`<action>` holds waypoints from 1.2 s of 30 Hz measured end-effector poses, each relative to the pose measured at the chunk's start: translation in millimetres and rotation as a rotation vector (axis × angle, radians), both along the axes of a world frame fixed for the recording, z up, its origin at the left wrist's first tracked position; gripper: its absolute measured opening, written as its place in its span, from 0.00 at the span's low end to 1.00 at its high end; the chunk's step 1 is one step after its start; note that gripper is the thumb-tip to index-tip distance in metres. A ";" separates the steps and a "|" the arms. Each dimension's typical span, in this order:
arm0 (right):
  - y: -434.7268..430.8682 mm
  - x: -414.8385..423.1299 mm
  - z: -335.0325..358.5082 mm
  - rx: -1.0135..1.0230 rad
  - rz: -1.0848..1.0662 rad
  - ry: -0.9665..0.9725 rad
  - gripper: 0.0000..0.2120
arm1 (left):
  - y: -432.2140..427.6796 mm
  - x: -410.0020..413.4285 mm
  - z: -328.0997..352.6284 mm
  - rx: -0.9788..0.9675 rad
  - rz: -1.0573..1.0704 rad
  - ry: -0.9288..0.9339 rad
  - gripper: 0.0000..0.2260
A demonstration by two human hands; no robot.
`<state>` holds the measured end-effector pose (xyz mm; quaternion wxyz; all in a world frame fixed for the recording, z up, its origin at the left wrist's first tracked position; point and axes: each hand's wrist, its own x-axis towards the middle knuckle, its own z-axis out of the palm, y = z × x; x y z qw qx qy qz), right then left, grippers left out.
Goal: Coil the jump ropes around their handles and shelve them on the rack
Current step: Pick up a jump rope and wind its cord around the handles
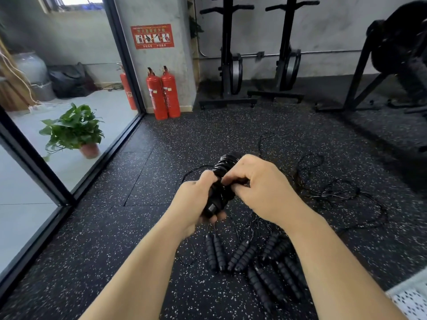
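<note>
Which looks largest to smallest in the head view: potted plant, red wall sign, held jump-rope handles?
1. Potted plant, largest.
2. Red wall sign and held jump-rope handles look about alike; the handles are nearer the camera, so unranked.

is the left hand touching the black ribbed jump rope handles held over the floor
Touching. The head view shows the left hand with fingers and thumb curled round the black ribbed jump rope handles, no gap between them.
</note>
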<state>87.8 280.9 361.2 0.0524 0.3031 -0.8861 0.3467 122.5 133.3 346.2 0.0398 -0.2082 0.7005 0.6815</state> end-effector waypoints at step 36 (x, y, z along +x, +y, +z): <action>-49.2 -13.0 -18.0 -0.976 -0.359 -0.983 0.13 | -7.4 2.6 -33.6 -0.862 -0.047 0.394 0.32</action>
